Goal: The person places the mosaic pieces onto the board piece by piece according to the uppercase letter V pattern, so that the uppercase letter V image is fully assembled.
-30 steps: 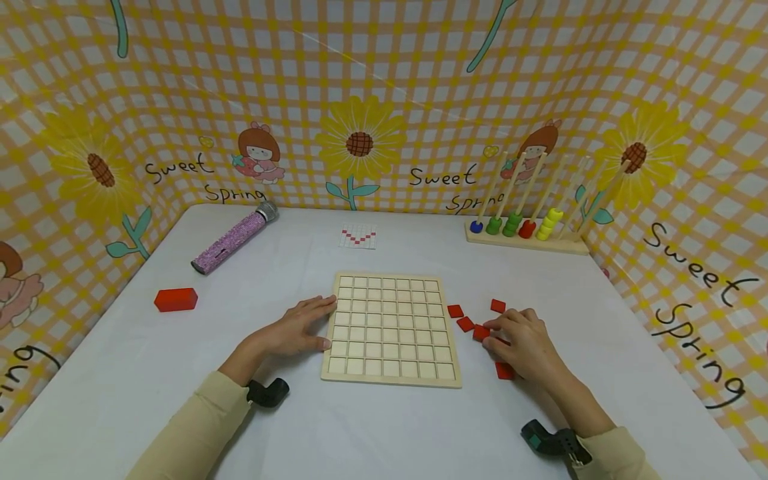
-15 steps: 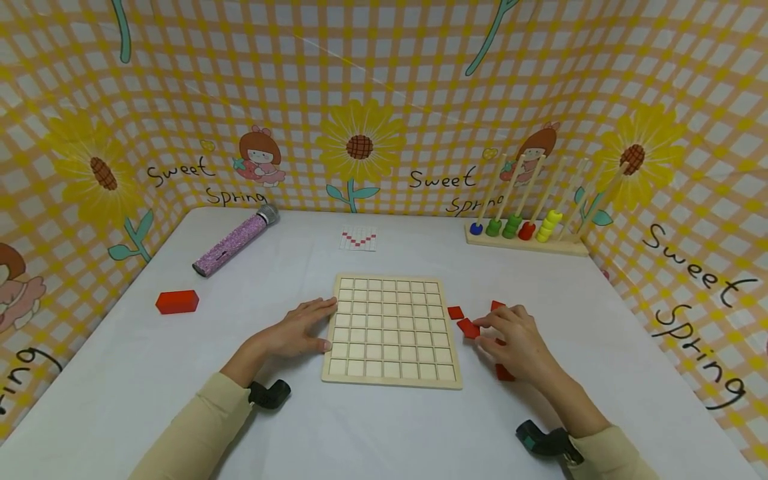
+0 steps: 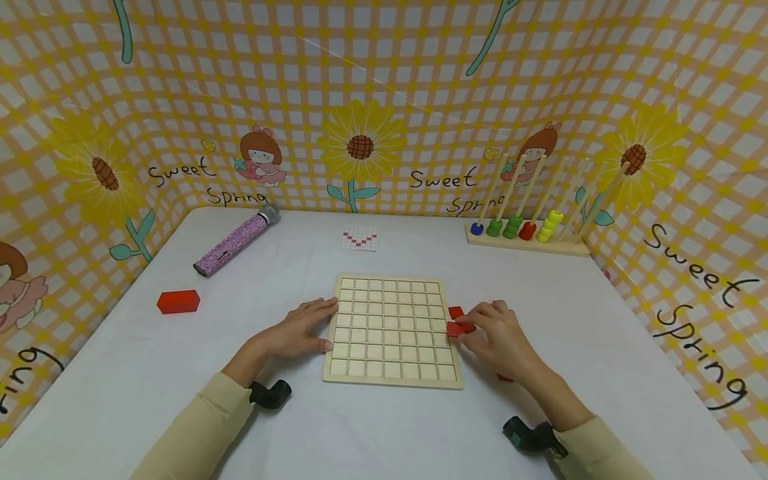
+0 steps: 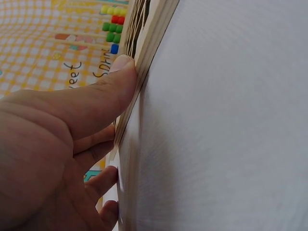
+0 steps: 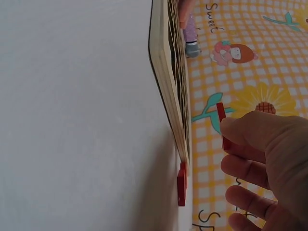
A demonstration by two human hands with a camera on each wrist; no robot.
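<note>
A wooden grid board (image 3: 393, 331) lies mid-table, its square cells bare. My left hand (image 3: 294, 329) rests at its left edge, fingers spread; in the left wrist view the thumb (image 4: 108, 94) touches the board's side. Between thumb and fingertips my right hand (image 3: 501, 337) pinches a red square tile (image 3: 454, 329), raised above the table over the board's right edge. The right wrist view shows this tile (image 5: 223, 126) held up on edge. Loose red tiles (image 3: 456, 312) lie beside the board, some partly hidden under the right hand.
A small card (image 3: 359, 239) with a red V pattern lies behind the board. At the back left is a glittery purple microphone (image 3: 234, 243); a red block (image 3: 179, 302) sits nearer on the left. A bead abacus (image 3: 528, 245) stands at the back right.
My right hand has lifted a red tile from the loose ones and carried it left to the board's right edge. The left hand stays in place.
</note>
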